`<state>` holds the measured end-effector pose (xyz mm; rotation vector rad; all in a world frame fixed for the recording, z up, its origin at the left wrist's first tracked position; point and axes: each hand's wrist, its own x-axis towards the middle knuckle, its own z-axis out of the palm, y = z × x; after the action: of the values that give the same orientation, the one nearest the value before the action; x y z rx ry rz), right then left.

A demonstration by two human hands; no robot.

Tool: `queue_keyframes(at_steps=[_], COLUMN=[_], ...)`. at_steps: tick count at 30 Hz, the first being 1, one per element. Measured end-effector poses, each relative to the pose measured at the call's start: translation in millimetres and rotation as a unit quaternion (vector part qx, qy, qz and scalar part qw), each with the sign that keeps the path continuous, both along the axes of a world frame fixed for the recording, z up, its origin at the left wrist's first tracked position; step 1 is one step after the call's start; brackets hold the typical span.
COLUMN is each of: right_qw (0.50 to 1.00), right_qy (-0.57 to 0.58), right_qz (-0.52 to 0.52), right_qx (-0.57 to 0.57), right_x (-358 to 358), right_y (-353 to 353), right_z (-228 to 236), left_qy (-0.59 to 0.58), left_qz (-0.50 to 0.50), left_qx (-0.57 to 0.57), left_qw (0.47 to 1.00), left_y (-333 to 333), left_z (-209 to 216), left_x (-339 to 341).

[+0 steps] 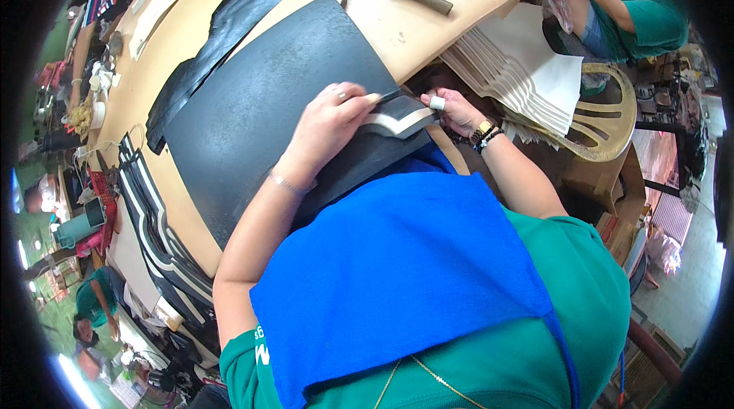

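Black leather-like piece with a wavy white strip (396,110) stretches crosswise, partly over a large flat black sheet (275,95).
Left hand (332,120) pinches its left end; right hand (457,112), equally near, seems to hold the other, grip partly hidden.

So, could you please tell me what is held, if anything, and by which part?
A black-and-white piece: the left hand holds its left side, the right hand its right end.

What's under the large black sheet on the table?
Cream tabletop shows beyond the left and right edges of the large black sheet, which appears to rest on it. Whatever lies fully beneath the sheet is covered.
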<state>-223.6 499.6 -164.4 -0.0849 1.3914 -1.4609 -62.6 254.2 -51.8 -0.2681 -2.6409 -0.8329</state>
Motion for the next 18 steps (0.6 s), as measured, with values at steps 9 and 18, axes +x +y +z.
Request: queue_keyframes(at_steps=[9, 18], right_qw=[0.999, 0.997], right_qy=[0.038, 0.035], right_qz=[-0.008, -0.058], right_qx=[0.024, 0.048], right_x=[-12, -11], right_y=[18, 24], right_z=[-42, -64], left_qy=[0.001, -0.017], left_qz=[0.034, 0.012], left_qx=[0.023, -0.006], left_qw=[0.999, 1.0], left_y=[2, 8], left_z=[0, -2], left_x=[7, -8])
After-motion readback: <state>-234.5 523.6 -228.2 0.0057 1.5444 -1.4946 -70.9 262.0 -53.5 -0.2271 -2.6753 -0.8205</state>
